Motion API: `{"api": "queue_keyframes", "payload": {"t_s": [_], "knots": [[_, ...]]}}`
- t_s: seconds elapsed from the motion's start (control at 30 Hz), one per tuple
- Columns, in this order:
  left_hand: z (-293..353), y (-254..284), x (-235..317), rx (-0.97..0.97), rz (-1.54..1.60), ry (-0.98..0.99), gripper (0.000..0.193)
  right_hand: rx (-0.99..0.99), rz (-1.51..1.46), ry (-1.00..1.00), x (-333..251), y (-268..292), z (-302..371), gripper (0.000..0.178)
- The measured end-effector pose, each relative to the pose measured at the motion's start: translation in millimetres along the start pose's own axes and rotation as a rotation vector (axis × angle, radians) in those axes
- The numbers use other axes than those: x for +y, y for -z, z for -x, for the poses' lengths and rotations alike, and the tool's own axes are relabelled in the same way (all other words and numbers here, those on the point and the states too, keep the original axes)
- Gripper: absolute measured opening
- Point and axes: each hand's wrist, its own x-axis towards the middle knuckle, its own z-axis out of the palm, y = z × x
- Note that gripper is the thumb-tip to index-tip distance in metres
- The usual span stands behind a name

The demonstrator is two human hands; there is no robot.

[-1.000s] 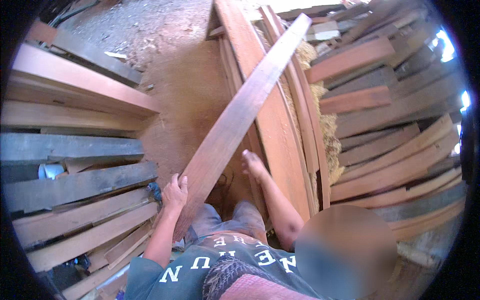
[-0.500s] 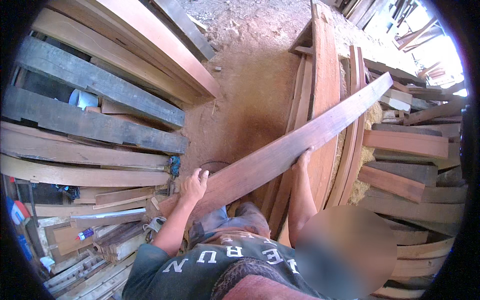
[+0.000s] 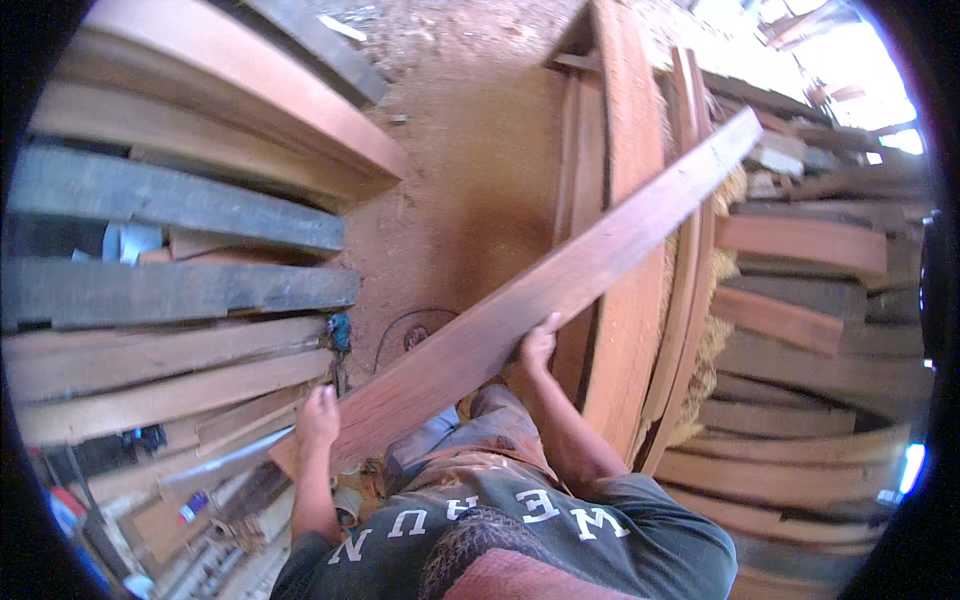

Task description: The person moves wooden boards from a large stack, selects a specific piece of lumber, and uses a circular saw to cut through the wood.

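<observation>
A long reddish-brown wooden plank [image 3: 520, 310] slants across the view in front of my body, its near end low at the left and its far end up at the right. Close to that near end, my left hand [image 3: 319, 415] is closed on the plank's edge. My right hand [image 3: 540, 343] grips the lower edge around the middle, thumb on the upper face and the other fingers hidden beneath. The far part of the plank passes over a wide orange-brown board [image 3: 630, 200]; whether it touches cannot be made out.
Stacked timber beams [image 3: 190, 290] fill the left side, with a pale blue container [image 3: 138, 242] among them. Narrow boards [image 3: 680, 240] and short wood pieces [image 3: 800, 245] lie at the right, with shavings between. A dark cable [image 3: 395, 325] curves over the dirt floor [image 3: 480, 170].
The plank has shifted left and toward my body, both hands moving with it. My left hand has gone from raised fingers to a closed hold nearer the plank's end.
</observation>
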Motion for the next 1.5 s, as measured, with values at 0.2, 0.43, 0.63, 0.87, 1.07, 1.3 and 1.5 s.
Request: {"api": "queue_keyframes", "payload": {"t_s": [0.2,0.43,0.63,0.87,1.07,1.3,1.5], "knots": [[-38.2,47.8,-60.3,-0.171,0.125,0.046,0.038,-0.412,-0.304,-0.174,24.4,-6.6,71.9,0.087],[-176.9,-67.4,131.1,-0.487,0.687,-0.234,0.052,-0.478,-0.061,-0.229,17.0,1.4,56.1,0.087],[-170.6,-142.2,342.1,-0.618,0.337,-0.461,0.073,-0.669,0.558,-0.172,-31.3,78.3,-10.8,0.082],[-152.4,-150.2,427.0,-0.853,0.201,-0.368,0.109,-0.118,-0.175,0.000,-181.2,190.1,-239.4,0.070],[-158.1,-138.2,467.2,-1.026,-0.084,-0.383,0.105,-0.105,-0.570,-0.006,-278.8,197.4,-398.3,0.095],[-147.6,-153.6,493.7,-1.035,-0.152,-0.307,0.098,-0.085,-0.561,0.025,-307.2,173.4,-475.6,0.097],[-147.8,-154.5,481.9,-1.039,-0.120,-0.428,0.091,-0.075,-0.556,-0.009,-322.5,179.2,-438.8,0.094]]}}
